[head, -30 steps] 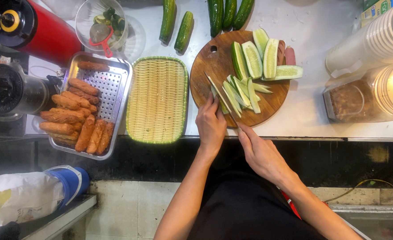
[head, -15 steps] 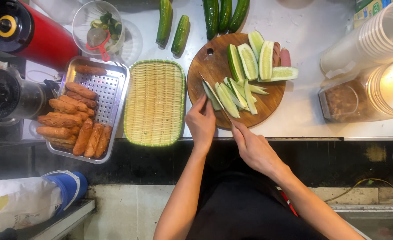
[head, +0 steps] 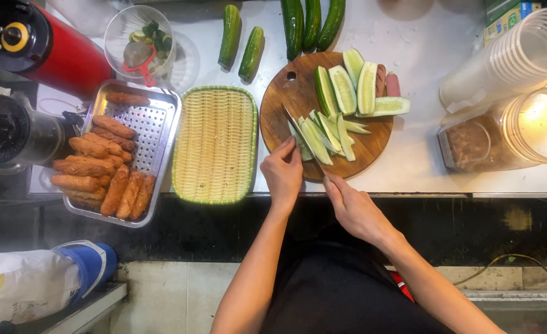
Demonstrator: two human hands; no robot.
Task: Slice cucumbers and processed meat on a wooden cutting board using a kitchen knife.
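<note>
A round wooden cutting board (head: 286,105) lies on the white counter with cucumber wedges (head: 357,86) at its far side and thinner cucumber strips (head: 329,133) in the middle. My right hand (head: 351,207) grips the handle of a knife (head: 301,133), whose blade lies along the left edge of the strips. My left hand (head: 283,173) rests on the near end of the strips beside the blade, fingers curled.
An empty woven tray (head: 215,145) sits left of the board. A metal tray of fried sausages (head: 103,164) is further left. Whole cucumbers (head: 298,21) lie at the back. A clear jar (head: 508,133) and stacked plastic cups (head: 514,55) stand right. A red appliance (head: 45,46) stands at the back left.
Both hands stay at the board's near edge. The knife and my left hand have shifted slightly along the cucumber strips.
</note>
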